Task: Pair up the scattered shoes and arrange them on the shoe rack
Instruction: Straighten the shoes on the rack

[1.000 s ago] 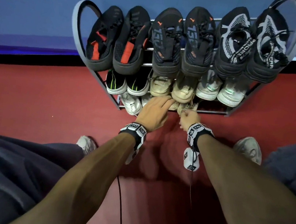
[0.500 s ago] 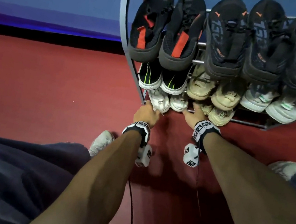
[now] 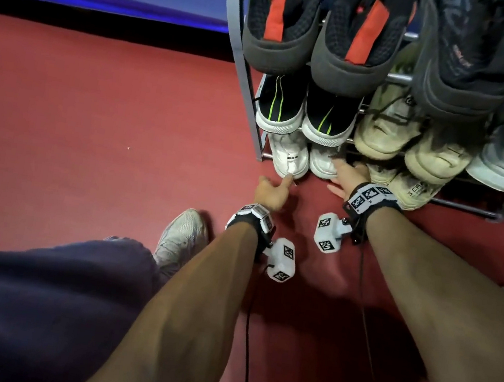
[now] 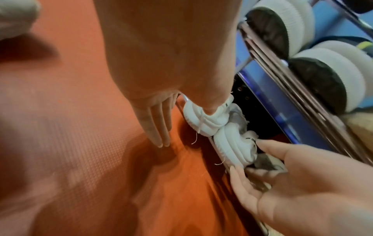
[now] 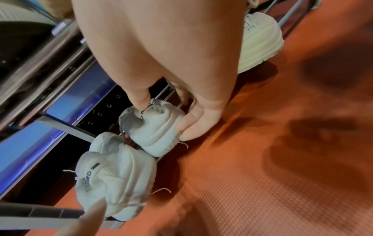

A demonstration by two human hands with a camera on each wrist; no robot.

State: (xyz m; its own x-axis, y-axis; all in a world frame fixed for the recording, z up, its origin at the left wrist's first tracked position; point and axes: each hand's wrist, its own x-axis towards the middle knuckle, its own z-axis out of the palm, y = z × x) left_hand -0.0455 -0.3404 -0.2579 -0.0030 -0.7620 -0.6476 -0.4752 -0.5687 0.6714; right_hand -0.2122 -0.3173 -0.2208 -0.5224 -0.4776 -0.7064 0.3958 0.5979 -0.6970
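Head view: white shoes (image 3: 286, 160) (bottom shelf) heels outward.

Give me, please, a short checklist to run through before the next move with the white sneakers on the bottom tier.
1. Right hand grips the inner white mesh sneaker at its heel: ok.
2. Left hand thumb touches the outer white mesh sneaker, fingers straight: ok.
3. Both sit side by side, heels outward, on the grey metal shoe rack: ok.
4. Laces tucked in: not ok, loose lace ends hang out.
5. Toes seated on the rear bars: cannot tell, hidden.
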